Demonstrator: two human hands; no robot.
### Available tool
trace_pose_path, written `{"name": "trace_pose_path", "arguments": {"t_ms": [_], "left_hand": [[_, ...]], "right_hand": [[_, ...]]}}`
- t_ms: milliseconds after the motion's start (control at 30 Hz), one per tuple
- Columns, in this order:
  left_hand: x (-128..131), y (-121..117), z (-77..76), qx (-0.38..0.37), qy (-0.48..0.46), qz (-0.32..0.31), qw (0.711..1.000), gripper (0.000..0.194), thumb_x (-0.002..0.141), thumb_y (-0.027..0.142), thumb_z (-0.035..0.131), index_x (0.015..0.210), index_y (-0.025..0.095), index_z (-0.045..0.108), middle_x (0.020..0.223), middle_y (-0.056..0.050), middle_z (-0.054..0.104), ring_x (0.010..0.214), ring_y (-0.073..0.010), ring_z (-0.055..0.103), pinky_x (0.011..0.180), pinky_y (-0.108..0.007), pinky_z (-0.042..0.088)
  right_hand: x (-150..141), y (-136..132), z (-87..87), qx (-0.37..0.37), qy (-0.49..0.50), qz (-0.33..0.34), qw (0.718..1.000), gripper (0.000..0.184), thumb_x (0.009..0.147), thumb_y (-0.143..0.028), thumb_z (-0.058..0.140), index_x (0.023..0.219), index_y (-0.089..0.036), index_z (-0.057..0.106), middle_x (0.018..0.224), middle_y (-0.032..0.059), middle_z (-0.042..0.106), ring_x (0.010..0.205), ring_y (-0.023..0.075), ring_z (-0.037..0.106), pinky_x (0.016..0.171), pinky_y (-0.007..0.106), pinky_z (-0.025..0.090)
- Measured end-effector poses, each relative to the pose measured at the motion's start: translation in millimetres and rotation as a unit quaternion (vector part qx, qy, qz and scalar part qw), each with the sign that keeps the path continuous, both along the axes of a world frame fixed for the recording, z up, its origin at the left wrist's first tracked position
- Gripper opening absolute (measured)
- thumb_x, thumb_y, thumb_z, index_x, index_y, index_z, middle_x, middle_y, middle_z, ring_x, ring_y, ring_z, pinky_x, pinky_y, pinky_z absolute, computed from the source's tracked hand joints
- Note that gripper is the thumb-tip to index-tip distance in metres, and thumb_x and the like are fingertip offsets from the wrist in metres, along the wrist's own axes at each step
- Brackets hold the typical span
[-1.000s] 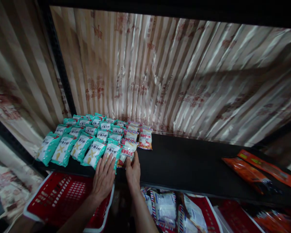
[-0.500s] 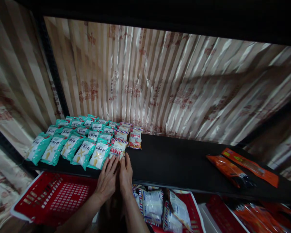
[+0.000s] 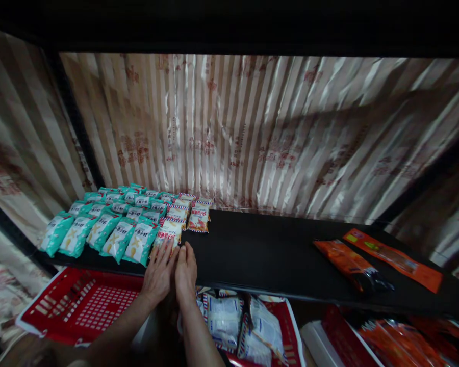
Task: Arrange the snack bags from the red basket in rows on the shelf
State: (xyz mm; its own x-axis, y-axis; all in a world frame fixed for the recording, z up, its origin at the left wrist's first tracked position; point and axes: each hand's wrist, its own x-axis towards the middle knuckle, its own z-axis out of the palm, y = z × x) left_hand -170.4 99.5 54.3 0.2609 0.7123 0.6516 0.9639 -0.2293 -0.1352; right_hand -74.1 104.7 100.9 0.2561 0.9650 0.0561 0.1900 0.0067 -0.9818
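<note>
My left hand lies with fingers stretched out over the near end of a white snack bag with red lettering and a striped edge. Close beside it, my right hand is held with its fingers extended by the bag's near right corner; whether it touches the bag I cannot tell. Behind that bag, more of the same kind run back in a row, and another striped-edge bag lies to the right. Rows of teal and white snack bags fill the shelf to the left.
The black shelf carries two orange packets at the right. Below its front edge are a red basket on the left, a red basket of striped-edge bags, and more orange packets. A striped curtain hangs behind.
The view has shifted, so the shelf and bags appear slightly further left. Both hands stay at the near white bag, in nearly the same pose.
</note>
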Motion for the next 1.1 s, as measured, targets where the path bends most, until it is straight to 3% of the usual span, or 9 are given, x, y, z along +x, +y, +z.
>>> {"name": "trace_pose_path", "arguments": {"t_ms": [200, 333, 533, 733, 1100], "left_hand": [[9.9, 9.4, 13.7, 0.024, 0.044, 0.009, 0.999, 0.045, 0.085, 0.026, 0.040, 0.129, 0.018, 0.046, 0.139, -0.010, 0.043, 0.133, -0.0262, 0.029, 0.105, -0.046, 0.028], [4.0, 15.7, 9.9, 0.018, 0.049, 0.026, 0.998, 0.046, 0.085, 0.025, 0.040, 0.129, 0.014, 0.047, 0.138, -0.012, 0.042, 0.133, -0.0270, 0.029, 0.105, -0.047, 0.028], [0.0, 18.4, 1.5, 0.005, 0.042, 0.052, 0.998, 0.052, 0.083, 0.013, 0.038, 0.135, 0.019, 0.037, 0.143, -0.008, 0.036, 0.134, -0.0234, 0.026, 0.107, -0.046, 0.026], [0.2, 17.5, 2.6, -0.026, 0.012, 0.062, 0.998, 0.054, 0.087, 0.028, 0.041, 0.139, 0.023, 0.028, 0.148, -0.007, 0.025, 0.136, -0.0258, 0.022, 0.107, -0.047, 0.025], [-3.4, 20.2, -1.4, -0.010, 0.037, 0.083, 0.996, 0.053, 0.089, 0.031, 0.042, 0.139, 0.024, 0.027, 0.148, -0.006, 0.025, 0.134, -0.0267, 0.024, 0.107, -0.046, 0.023]], "right_hand": [[6.7, 2.8, -10.7, 0.007, -0.004, -0.047, 0.999, 0.051, 0.085, -0.047, 0.032, 0.112, -0.015, 0.061, 0.115, 0.0129, 0.063, 0.109, 0.0247, 0.057, 0.093, 0.039, 0.043], [-0.9, 1.9, -12.9, 0.001, -0.010, -0.044, 0.999, 0.050, 0.085, -0.046, 0.032, 0.113, -0.015, 0.061, 0.115, 0.0126, 0.063, 0.109, 0.0242, 0.057, 0.092, 0.039, 0.043], [-9.2, 3.5, -18.5, -0.003, -0.020, -0.021, 1.000, 0.055, 0.085, -0.047, 0.029, 0.115, -0.013, 0.059, 0.119, 0.0142, 0.061, 0.111, 0.0244, 0.056, 0.093, 0.038, 0.042], [-8.6, 6.8, -32.4, 0.001, -0.023, -0.034, 0.999, 0.058, 0.084, -0.051, 0.027, 0.116, -0.012, 0.057, 0.118, 0.0149, 0.060, 0.110, 0.0235, 0.056, 0.090, 0.035, 0.043], [-16.5, 4.0, -35.6, -0.011, -0.042, -0.021, 0.999, 0.063, 0.081, -0.053, 0.029, 0.119, -0.009, 0.053, 0.122, 0.0182, 0.056, 0.114, 0.0280, 0.052, 0.095, 0.040, 0.040]]}}
